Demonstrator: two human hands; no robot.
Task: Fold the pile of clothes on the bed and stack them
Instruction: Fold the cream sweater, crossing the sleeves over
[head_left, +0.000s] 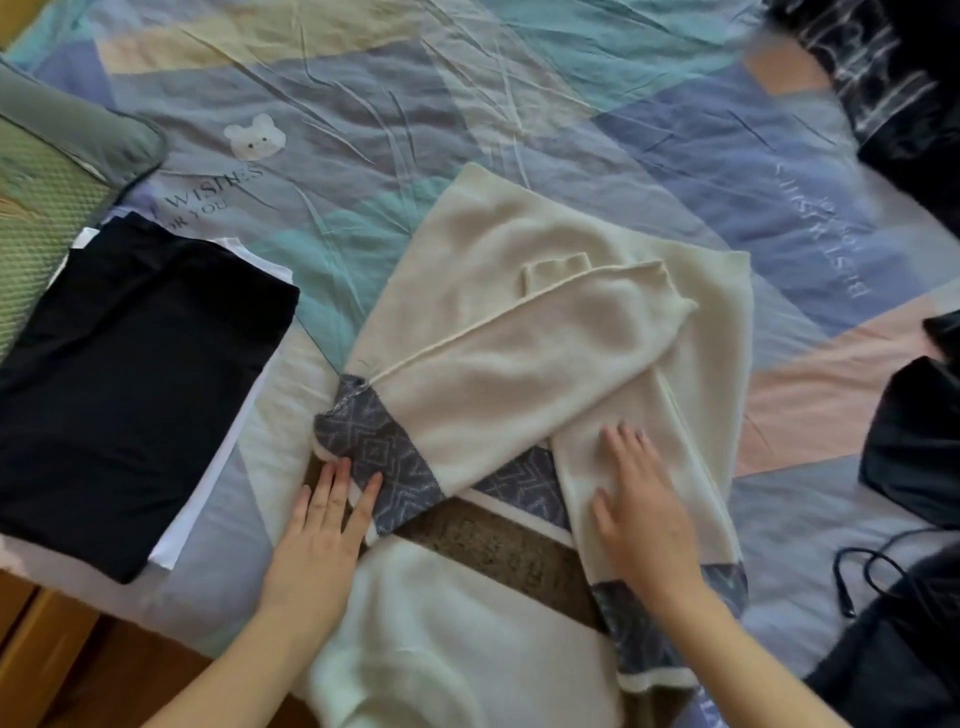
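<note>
Cream knit fills the middle of the bed (519, 104): a sweater (498, 249) lies spread on the patchwork sheet, its body running from the far centre toward the near edge. Both sleeves are folded in across the body. One sleeve (509, 374) crosses toward the left and ends in a grey patterned cuff (384, 462); the other sleeve (644, 467) runs down toward the near right, with its own grey patterned cuff (649, 634) near the wrist of the right hand. A brown band (498, 551) and a grey patterned band cross the body under the sleeves.

The left hand (317, 540) lies flat with straight, slightly spread fingers, its fingertips touching the grey cuff at the sweater's left edge. The right hand (644, 509) lies palm down with its fingers spread and straight, pressing on the second sleeve. Neither hand grips anything.

To the left, well apart from the sweater, sits a stack (130, 384) of folded clothes: a dark navy piece on top, white pieces showing beneath at its edges. A green quilted pillow (41, 187) lies beyond the stack. Dark unfolded clothes (909, 104) lie at the far right, and more dark clothes (914, 431) at the right edge. A black cable (872, 566) curls on the sheet at the near right.
</note>
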